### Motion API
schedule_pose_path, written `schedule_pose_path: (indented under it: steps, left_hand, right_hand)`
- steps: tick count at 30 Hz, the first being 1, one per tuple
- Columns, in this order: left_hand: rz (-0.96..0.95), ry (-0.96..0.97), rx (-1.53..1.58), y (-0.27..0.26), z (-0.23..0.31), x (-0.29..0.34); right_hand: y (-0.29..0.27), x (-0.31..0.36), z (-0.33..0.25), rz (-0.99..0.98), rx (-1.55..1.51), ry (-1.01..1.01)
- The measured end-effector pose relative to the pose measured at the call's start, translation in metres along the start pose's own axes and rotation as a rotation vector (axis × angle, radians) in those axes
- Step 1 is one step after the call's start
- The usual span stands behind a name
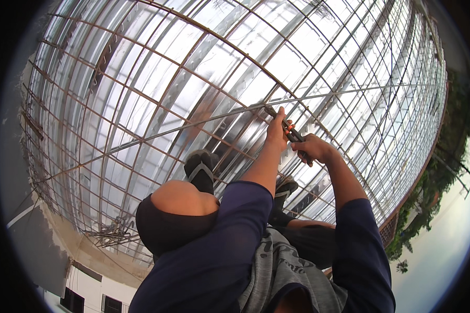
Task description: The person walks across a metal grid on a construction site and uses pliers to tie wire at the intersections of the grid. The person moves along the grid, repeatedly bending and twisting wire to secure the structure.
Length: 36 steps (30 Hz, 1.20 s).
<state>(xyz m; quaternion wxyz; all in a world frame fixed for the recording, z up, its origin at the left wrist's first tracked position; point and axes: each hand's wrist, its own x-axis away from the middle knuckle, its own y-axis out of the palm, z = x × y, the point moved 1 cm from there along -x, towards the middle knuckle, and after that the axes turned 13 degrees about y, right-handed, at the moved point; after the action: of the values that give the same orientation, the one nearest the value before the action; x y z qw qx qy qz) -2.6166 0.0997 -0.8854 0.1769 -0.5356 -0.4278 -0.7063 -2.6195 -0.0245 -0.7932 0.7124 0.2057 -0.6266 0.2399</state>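
A pair of pliers with dark handles and orange bands slants between my hands. Its head reaches a crossing of the rebar grid, beside a long straight bar. My right hand is closed round the lower handles. Higher up, my left hand wraps the pliers near the head, thumb pointing up along it. Any wire in the jaws is too small to make out.
Shiny ribbed metal decking lies under the bars. My sandalled foot stands among them, and my bent knee is at left. A tangle of loose bars or wire sits near the lower-left edge. Trees stand beyond the right edge.
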Motion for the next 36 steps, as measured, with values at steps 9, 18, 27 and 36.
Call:
schedule_pose_path:
  steps: [9, 18, 27, 36]
  left_hand:
    - [0.131, 0.116, 0.022, 0.017, -0.010, -0.007]
    - [-0.060, -0.034, 0.133, 0.008, 0.005, 0.020]
    - [0.134, 0.032, 0.031, 0.019, -0.012, -0.005]
    - [-0.093, 0.008, 0.059, -0.008, -0.006, -0.013]
  right_hand:
    - [0.026, 0.032, 0.004, 0.858, 0.594, -0.389]
    - [-0.002, 0.018, 0.005, -0.350, -0.422, -0.052]
    - [0.040, 0.038, 0.000, 0.886, 0.631, -0.174]
    - [0.009, 0.021, 0.014, -0.177, -0.271, -0.003]
